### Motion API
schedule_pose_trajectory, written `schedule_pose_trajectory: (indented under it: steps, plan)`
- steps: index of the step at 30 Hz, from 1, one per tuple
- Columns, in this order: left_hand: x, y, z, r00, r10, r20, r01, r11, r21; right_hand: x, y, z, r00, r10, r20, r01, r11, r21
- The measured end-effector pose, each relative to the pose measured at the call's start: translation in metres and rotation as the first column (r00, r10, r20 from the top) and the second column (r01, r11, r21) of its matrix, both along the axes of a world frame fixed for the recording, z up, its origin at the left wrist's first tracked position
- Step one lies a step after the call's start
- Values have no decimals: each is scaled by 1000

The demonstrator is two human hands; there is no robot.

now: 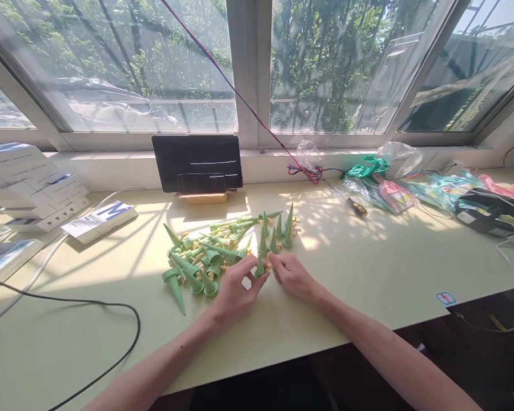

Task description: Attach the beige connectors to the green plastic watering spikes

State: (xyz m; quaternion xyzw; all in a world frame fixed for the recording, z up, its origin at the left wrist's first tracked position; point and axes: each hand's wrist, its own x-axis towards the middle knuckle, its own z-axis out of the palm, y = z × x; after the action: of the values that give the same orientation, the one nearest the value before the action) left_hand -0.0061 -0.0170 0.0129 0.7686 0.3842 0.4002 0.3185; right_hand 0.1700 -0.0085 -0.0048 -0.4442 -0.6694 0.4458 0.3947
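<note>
Between the two hands, at the middle of the pale yellow-green worktop (368,274), stands a small green plastic cone-shaped spike (260,267), point up and wide end down on the surface. Its long axis is upright, perhaps tipped slightly, and it sits directly in the gap where the fingertips meet. The left hand (233,291) comes at it from the left with thumb and forefinger closed lightly toward its base; the right hand (292,277) comes from the right, its fingertips pinched at a tiny cream-coloured fitting beside the cone's foot. Both hands look clamped on this one piece, though how firmly each grips is hard to tell. Neither hand is clearly nearer: the cone is about level with both sets of fingertips, touching or just short of them.

Just behind the held cone, a short row of upright green cones (278,228) stands in a cluster, points up, near but apart from the fingers. To the left lies a loose heap of green cones with cream ends (201,257), tumbled on their sides and pointing every way; one long cone (175,288) lies at the heap's near edge, tip toward the person.

Farther back, a dark tablet on a wooden stand (197,162) leans under the window, and a black cable (111,319) curves across the left of the worktop.
</note>
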Motion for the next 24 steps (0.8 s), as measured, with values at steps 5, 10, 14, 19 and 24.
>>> schedule_pose_trajectory:
  steps: [5,10,14,19,24]
  plan:
    - [-1,0,-4,1000,-3,1,3,1000,12,1,0,3,1000,22,1,-22,999,-45]
    - [-3,3,-6,995,-71,-75,76,994,74,3,1,5,999,35,8,-35,996,-85]
    - [-2,1,-5,998,-40,-57,43,997,56,1,2,3,999,29,13,-28,995,-97]
    - [1,1,4,995,11,101,11,976,-216,-1,0,3,997,-52,51,50,998,37]
    - [0,6,9,958,-34,284,169,869,-465,0,-3,7,992,-59,109,38,982,186]
